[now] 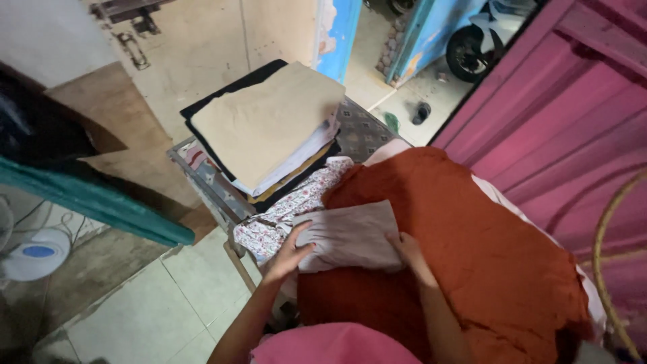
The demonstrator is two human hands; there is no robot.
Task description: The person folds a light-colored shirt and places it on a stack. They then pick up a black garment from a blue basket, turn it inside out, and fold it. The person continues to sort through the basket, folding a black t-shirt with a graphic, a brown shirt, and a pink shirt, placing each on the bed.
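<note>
A small pale grey-pink folded cloth (354,232) lies on a large rust-orange cloth (472,249) spread over the table. My left hand (290,253) grips the folded cloth's left edge, and my right hand (408,253) holds its lower right corner. A white floral-print garment (283,212) lies just left of it, partly under the orange cloth. Behind it sits a stack of folded clothes (269,125) with a beige piece on top and black, white and tan layers beneath.
The patterned table (364,131) stands on a tiled floor (162,310). A pink corrugated wall (573,114) runs along the right. A teal plank (94,199) and a white fan base (34,253) are at left. A motorbike wheel (468,50) shows through the doorway.
</note>
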